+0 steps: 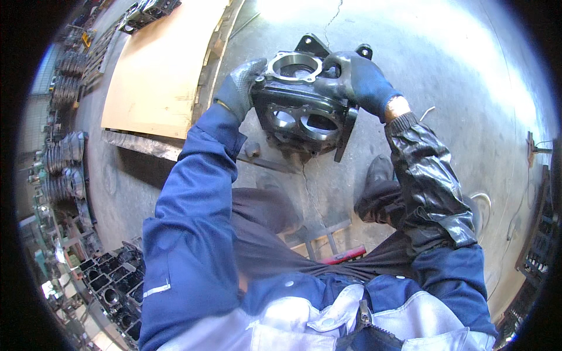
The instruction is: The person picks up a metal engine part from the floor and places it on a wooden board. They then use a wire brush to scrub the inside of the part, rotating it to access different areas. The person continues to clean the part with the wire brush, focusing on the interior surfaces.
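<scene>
In the head view, a black-painted, hollow metal casting with machined bare-metal rims [275,92] lies directly between the two hands. The left hand, in a dark grey textured glove [239,88], is partly closed, its fingers bent against the casting's upper left edge, beside the round ring-shaped opening. The right hand, in a dark blue and black glove [363,82], is curled onto the upper right side, its fingers bent in beside that same opening; the exact fingertip contact is hidden. The two larger oval openings face toward the wearer, below the level of both hands, and two black lugs with holes stick up beyond them. Whether the casting's underside touches the grey concrete floor [462,76] cannot be told.

Well to the left of the left hand is a broad tan flat sheet on a pallet [155,70], with a dark metal engine part [149,13] at its far end. Black engine blocks [114,286] stand far behind the left hand, toward the wearer's side. Nearer the wearer than both hands, between the legs, lies a red bar-shaped object [345,255].
</scene>
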`<action>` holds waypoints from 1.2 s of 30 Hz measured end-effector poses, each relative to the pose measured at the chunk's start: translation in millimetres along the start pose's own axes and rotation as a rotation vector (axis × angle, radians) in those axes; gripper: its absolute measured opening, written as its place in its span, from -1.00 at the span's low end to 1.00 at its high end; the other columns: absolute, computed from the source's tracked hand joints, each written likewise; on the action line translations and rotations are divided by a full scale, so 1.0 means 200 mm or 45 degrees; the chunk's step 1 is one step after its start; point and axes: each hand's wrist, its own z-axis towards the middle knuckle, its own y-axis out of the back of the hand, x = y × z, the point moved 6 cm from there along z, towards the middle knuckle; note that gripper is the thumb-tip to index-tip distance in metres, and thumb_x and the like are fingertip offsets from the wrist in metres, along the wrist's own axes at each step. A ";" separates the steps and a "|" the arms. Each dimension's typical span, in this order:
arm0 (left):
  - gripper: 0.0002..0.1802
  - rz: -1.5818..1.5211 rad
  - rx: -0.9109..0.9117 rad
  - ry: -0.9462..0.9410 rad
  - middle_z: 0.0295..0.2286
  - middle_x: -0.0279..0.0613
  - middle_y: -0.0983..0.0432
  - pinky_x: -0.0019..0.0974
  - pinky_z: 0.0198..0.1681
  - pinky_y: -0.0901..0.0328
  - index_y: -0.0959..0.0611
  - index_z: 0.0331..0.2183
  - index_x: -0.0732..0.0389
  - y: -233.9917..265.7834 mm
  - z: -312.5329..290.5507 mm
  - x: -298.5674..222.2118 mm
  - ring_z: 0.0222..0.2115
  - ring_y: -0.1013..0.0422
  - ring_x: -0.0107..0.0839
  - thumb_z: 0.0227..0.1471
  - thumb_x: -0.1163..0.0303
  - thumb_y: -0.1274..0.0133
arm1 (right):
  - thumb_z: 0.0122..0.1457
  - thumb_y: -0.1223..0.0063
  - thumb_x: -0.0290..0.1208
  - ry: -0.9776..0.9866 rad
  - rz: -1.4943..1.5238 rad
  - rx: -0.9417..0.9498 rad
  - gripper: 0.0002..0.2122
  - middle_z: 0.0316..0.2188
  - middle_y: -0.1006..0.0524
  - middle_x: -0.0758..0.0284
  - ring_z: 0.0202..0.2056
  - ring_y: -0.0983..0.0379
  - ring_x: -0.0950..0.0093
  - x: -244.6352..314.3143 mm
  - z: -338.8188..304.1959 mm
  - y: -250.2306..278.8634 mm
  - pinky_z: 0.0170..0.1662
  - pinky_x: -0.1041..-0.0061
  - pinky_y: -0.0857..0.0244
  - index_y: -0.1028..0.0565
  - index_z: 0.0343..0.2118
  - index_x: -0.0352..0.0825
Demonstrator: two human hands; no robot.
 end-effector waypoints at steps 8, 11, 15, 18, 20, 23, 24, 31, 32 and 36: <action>-0.42 -0.128 0.169 0.387 -0.15 -0.07 -0.68 -0.30 -0.01 -0.42 -0.65 0.10 0.36 -0.06 -0.11 -0.04 -0.16 -0.56 -0.39 0.27 0.08 -0.16 | 0.13 -0.31 0.10 -0.076 0.150 -0.031 -0.40 -0.15 -0.71 0.08 -0.19 -0.68 0.31 -0.03 0.00 0.00 -0.05 0.38 -0.53 -0.65 0.04 -0.36; -0.38 0.374 0.000 0.144 -0.14 0.09 -0.70 -0.24 -0.01 -0.44 -0.62 0.15 0.28 -0.07 -0.13 -0.11 -0.12 -0.60 -0.28 0.31 -0.02 -0.12 | 0.20 -0.25 0.18 -0.189 0.296 -0.037 -0.36 -0.16 -0.72 0.11 -0.23 -0.68 0.29 -0.04 0.00 0.00 -0.05 0.40 -0.53 -0.64 0.05 -0.40; -0.46 0.843 -0.211 0.140 -0.15 0.25 -0.68 -0.14 -0.04 -0.47 -0.64 0.11 0.23 -0.08 -0.17 -0.15 -0.11 -0.65 -0.04 0.33 0.01 -0.10 | 0.06 -0.19 0.40 -0.111 -0.146 0.037 -0.20 -0.15 -0.71 0.05 -0.13 -0.69 0.19 0.03 0.06 -0.01 -0.05 0.23 -0.51 -0.65 0.02 -0.36; -0.48 0.879 -0.227 0.079 -0.16 0.32 -0.64 -0.09 -0.08 -0.48 -0.65 0.09 0.23 -0.08 -0.19 -0.14 -0.10 -0.63 0.07 0.34 0.02 -0.08 | 0.08 -0.21 0.35 -0.151 -0.254 0.154 -0.25 -0.16 -0.71 0.06 -0.14 -0.70 0.18 0.02 0.08 -0.02 -0.07 0.25 -0.51 -0.65 0.01 -0.35; -0.47 0.838 -0.247 0.126 -0.15 0.29 -0.66 -0.12 -0.07 -0.49 -0.66 0.09 0.25 -0.07 -0.19 -0.10 -0.11 -0.64 0.04 0.33 0.02 -0.11 | 0.11 -0.21 0.30 -0.069 -0.031 0.168 -0.29 -0.17 -0.72 0.06 -0.14 -0.70 0.17 0.01 0.09 -0.01 -0.04 0.25 -0.52 -0.66 0.00 -0.35; -0.45 0.612 -0.279 0.015 -0.11 0.24 -0.67 -0.16 -0.03 -0.50 -0.67 0.09 0.29 -0.06 -0.18 -0.08 -0.10 -0.65 -0.01 0.31 0.03 -0.15 | 0.12 -0.24 0.27 -0.139 0.288 0.103 -0.33 -0.11 -0.70 0.07 -0.10 -0.69 0.17 -0.05 0.09 0.02 0.04 0.24 -0.51 -0.65 0.03 -0.31; -0.44 0.531 -0.297 0.049 -0.10 0.22 -0.68 -0.17 -0.02 -0.50 -0.67 0.08 0.31 -0.06 -0.17 -0.07 -0.10 -0.66 -0.02 0.30 0.04 -0.17 | 0.12 -0.24 0.27 -0.018 0.171 0.096 -0.32 -0.10 -0.70 0.07 -0.10 -0.69 0.17 -0.02 0.10 0.02 0.04 0.24 -0.51 -0.64 0.04 -0.31; -0.43 0.915 -0.227 0.174 -0.08 0.17 -0.69 -0.18 0.04 -0.47 -0.63 0.14 0.32 -0.08 -0.11 -0.13 -0.07 -0.64 -0.03 0.29 0.08 -0.09 | 0.19 -0.14 0.21 0.051 -0.270 0.143 -0.36 -0.16 -0.70 0.04 -0.12 -0.67 0.13 0.08 0.12 -0.03 -0.01 0.22 -0.49 -0.63 0.04 -0.34; -0.42 0.841 -0.166 0.280 -0.07 0.18 -0.68 -0.17 0.05 -0.46 -0.62 0.15 0.31 -0.07 -0.10 -0.11 -0.06 -0.63 -0.03 0.29 0.08 -0.08 | 0.22 -0.13 0.18 0.091 -0.252 0.185 -0.40 -0.15 -0.70 0.04 -0.11 -0.67 0.13 0.09 0.12 -0.03 0.00 0.22 -0.49 -0.64 0.03 -0.32; -0.33 0.518 0.036 0.289 0.01 0.18 -0.63 -0.20 0.13 -0.39 -0.54 0.23 0.32 -0.08 -0.02 -0.07 0.02 -0.57 -0.13 0.26 0.06 -0.12 | 0.29 -0.15 0.01 0.264 -0.038 0.247 -0.53 -0.10 -0.70 0.06 -0.06 -0.65 0.16 0.08 0.13 0.03 0.10 0.21 -0.47 -0.67 0.04 -0.28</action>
